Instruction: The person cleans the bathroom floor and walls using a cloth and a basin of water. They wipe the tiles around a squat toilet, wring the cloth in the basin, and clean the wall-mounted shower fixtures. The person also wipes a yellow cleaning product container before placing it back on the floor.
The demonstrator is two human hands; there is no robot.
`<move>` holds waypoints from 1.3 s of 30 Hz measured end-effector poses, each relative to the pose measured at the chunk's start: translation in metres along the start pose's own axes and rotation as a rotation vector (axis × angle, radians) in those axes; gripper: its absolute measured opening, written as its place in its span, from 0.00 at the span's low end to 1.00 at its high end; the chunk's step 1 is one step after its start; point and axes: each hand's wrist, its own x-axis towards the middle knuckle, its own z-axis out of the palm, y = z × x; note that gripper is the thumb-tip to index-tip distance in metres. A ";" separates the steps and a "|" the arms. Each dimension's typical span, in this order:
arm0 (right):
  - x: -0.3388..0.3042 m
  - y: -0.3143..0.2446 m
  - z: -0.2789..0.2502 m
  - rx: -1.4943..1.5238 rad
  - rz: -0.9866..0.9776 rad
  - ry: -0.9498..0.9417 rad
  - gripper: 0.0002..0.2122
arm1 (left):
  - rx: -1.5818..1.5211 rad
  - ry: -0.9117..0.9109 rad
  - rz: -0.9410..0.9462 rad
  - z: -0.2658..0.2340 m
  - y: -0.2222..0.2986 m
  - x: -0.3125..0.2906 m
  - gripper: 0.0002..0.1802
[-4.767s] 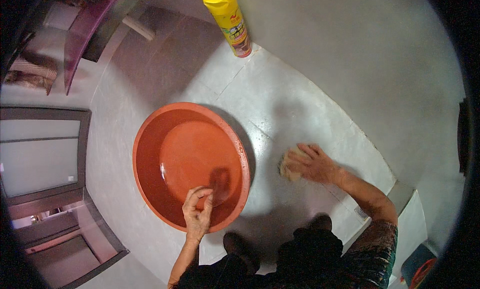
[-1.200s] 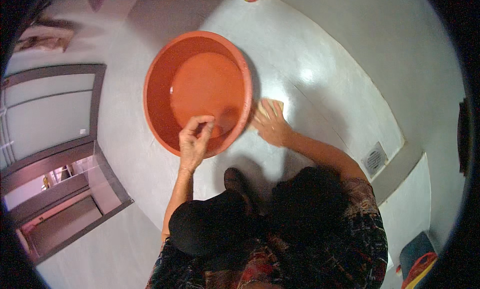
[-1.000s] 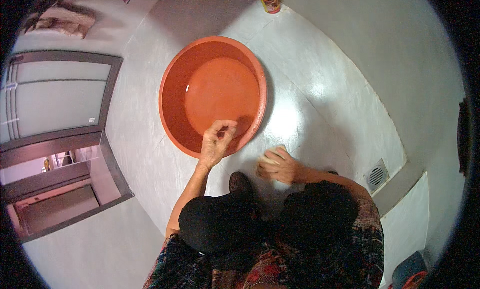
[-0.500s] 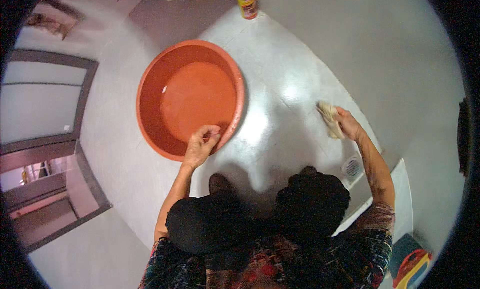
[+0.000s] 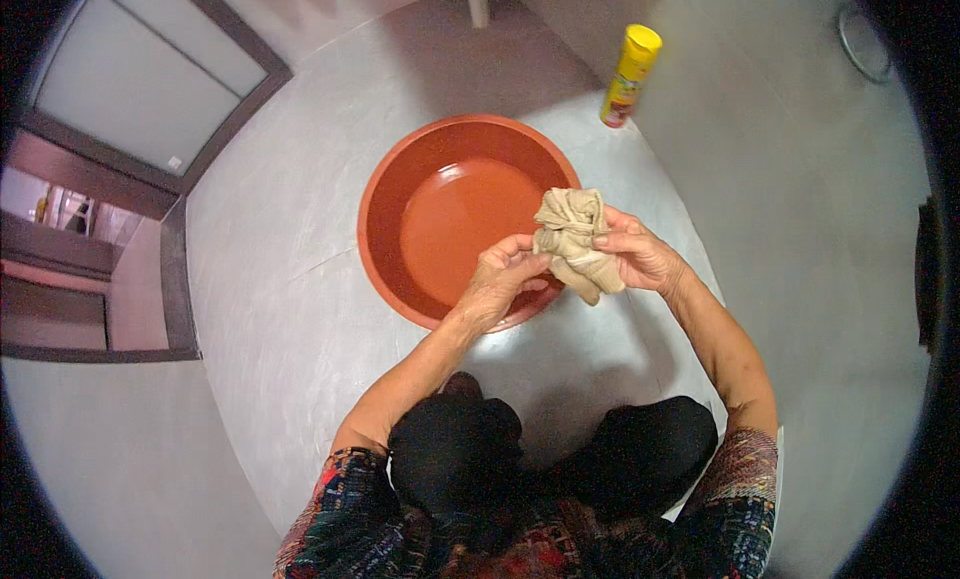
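Note:
A crumpled beige cloth (image 5: 572, 241) is held up between my two hands, over the near right rim of a round orange-brown basin (image 5: 375, 254). My right hand (image 5: 645, 255) grips the cloth's right side, thumb on top. At its left edge, the fingertips and thumb of my left hand (image 5: 503, 277) are closed on the fabric. A loose end of the cloth hangs down between the hands. Light glints on the basin's smooth inside, and whether water stands in it I cannot tell.
A yellow spray can (image 5: 630, 77) stands by the wall, beyond the basin to the right. My bent knees (image 5: 455, 454) are close in front of the basin. A grey-framed door (image 5: 150, 79) is at the far left, and a purple-topped stool (image 5: 480, 4) at the back.
My right hand has brought the cloth from the floor at the right up to the basin's rim. The left hand has left the rim and taken hold of the cloth. The view has shifted.

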 end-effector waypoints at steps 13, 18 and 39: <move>0.131 0.064 -0.076 -1.361 0.336 0.466 0.19 | -0.070 0.667 -0.107 -0.138 -0.018 0.030 0.13; 0.171 0.092 -0.072 -1.585 0.345 0.762 0.21 | -0.061 0.850 -0.330 -0.171 -0.026 0.031 0.10; 0.204 0.163 -0.083 -1.924 -0.123 0.789 0.12 | -0.110 0.830 -0.630 -0.139 -0.039 0.040 0.25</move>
